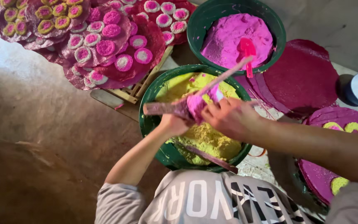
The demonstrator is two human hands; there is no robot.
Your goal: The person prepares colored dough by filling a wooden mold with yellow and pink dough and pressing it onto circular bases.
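Glossy green plastic tub (pixel 159 124) of crumbly matt yellow dough (pixel 206 139); rough, pink-stained wooden stick (pixel 224 76).

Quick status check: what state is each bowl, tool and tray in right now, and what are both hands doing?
Green bowl of yellow dough: part full, a flat stick lying in it.
Green bowl of pink dough: heaped, pink plastic scoop stuck in.
Left hand: closed on a pink-stained mould.
Right hand: pressing pink dough into it.
Dark red round trays: stacked, top one bare.

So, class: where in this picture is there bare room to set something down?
Free: the bare floor left of the yellow-dough basin, below the discs of finished sweets. Crowded: the right side, packed with the pink-dough basin, purple discs and both hands.
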